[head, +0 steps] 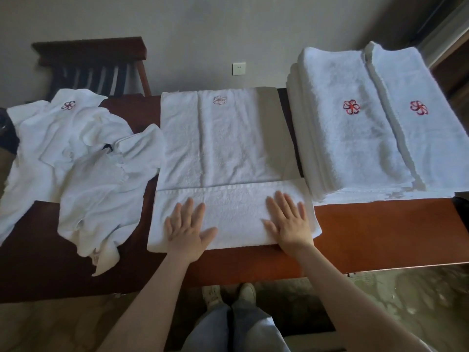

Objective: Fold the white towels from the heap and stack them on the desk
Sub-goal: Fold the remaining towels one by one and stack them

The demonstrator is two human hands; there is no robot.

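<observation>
Red-brown wooden desk (380, 232) against a grey wall (203, 34). One dark slatted chair (94, 62) upper left, one white wall socket (238, 68) top centre.

Towel in work (228, 148): one, centre of frame, flat on the desk, long axis running bottom-to-top. Faint flower emblem (219, 100) sits at its top end. The bottom end is folded up over itself, and the folded flap (233, 212) lies as a left-right band with its hem edge crosswise.

Left hand (186, 228) is on the flap's left part, right hand (288, 222) on its right part. Both are palm down with fingers straight, spread and pointing up-frame, gripping nothing.

Heap (83, 158): left of frame, crumpled, one emblem showing. Its towel count can't be told.

Right of frame: two folded stacks touching side by side, left stack (347, 128) and right stack (418, 128). Long axes also run bottom-to-top, with one red emblem on top of each. Layers can't be counted.

Bottom centre: two shoes (247, 292).
</observation>
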